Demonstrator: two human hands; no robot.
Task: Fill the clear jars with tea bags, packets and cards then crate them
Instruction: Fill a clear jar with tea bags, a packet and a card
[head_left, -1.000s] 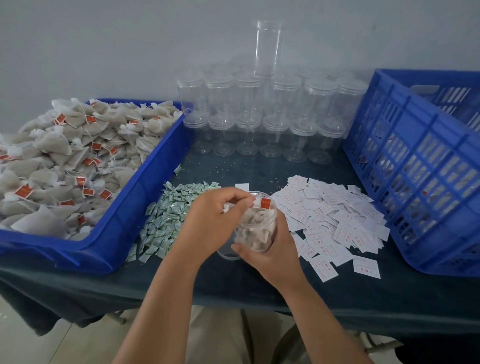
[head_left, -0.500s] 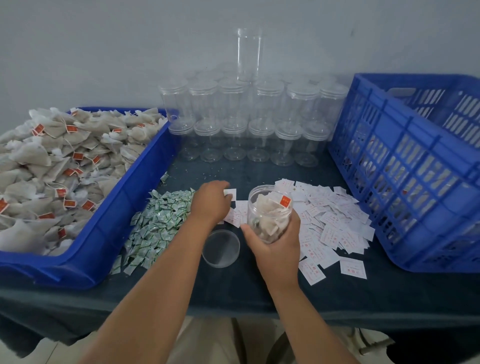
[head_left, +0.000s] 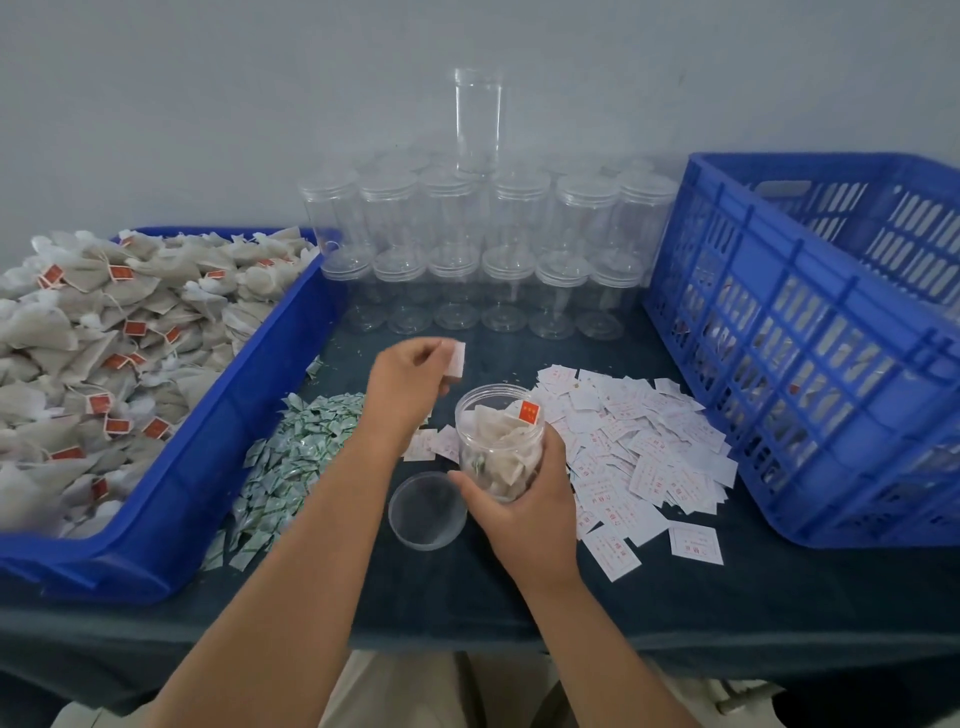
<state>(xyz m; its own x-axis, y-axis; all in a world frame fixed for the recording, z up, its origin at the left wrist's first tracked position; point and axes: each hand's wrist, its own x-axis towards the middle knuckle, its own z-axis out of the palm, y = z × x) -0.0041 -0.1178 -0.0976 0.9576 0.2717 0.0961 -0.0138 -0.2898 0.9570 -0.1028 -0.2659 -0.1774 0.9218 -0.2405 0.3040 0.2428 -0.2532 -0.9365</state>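
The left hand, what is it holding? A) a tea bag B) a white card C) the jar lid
B: the left hand pinches a small white card near the open jar, which the right hand grips, while the lid lies on the table.

Soft, even, cool light fills the scene, leaving faint shadows under the right hand (head_left: 524, 499) and the filled jar (head_left: 501, 441) it grips, which is sharp. The left hand (head_left: 410, 376) and the card (head_left: 456, 358) it pinches are motion-blurred. Beyond the hands, empty jars (head_left: 478, 249) smear into the wall (head_left: 208, 104). Right of them, the crate (head_left: 810, 364) bows with lens distortion.
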